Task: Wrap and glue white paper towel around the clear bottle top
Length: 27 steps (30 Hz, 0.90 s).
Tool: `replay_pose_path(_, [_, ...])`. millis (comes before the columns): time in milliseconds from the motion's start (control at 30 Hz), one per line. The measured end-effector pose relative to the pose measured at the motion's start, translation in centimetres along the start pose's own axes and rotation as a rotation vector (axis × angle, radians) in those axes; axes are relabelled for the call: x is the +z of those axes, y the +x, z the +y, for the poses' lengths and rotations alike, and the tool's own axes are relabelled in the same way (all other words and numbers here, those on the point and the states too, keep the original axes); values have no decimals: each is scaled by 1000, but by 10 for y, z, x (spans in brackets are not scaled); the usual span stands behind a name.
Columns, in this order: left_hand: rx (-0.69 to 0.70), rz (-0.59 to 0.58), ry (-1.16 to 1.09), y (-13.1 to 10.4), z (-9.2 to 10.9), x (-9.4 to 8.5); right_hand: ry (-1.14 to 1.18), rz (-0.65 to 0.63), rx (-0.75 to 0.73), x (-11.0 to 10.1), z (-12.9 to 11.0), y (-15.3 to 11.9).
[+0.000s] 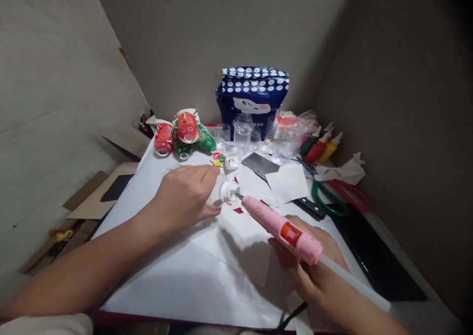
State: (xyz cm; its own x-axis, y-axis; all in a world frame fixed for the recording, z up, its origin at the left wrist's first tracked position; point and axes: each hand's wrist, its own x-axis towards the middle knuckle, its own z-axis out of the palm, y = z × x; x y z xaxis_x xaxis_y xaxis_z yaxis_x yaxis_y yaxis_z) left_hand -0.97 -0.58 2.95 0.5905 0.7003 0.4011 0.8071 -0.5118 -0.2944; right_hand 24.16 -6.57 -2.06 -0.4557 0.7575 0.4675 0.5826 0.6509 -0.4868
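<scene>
My left hand (188, 192) is wrapped round a clear plastic bottle (215, 192) lying on its side, its white ridged neck (229, 191) facing right. In my right hand (314, 251) is a pink glue gun (273, 221) with a long translucent glue stick (354, 283) coming out of its rear. The gun's dark nozzle (239, 196) is at the bottle's neck; whether they touch I cannot tell. Small dark red cut pieces (239, 210) lie on white paper (236, 246) beneath.
Red and green fish-like figures (187, 127) stand at the back left. A blue bag (253, 98), clear cups (243, 134) and paint bottles (328, 148) line the back. To the right are scissors (332, 199), a knife (312, 208), a white square (287, 182) and a black slab (373, 251).
</scene>
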Motion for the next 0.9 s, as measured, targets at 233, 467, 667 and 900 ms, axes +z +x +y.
replay_pose_path(233, [6,-8,5,1,1,-1,5,-19,-6,-2,-1,0])
replay_pose_path(467, [10,22,9,0,-1,-3,17,4,2,-2,-1,4])
replay_pose_path(667, [5,9,-16,0,-1,-5,28,18,1,-2,-3,1])
replay_pose_path(900, [8,0,-1,0,-1,-5,22,32,14,-3,-3,3])
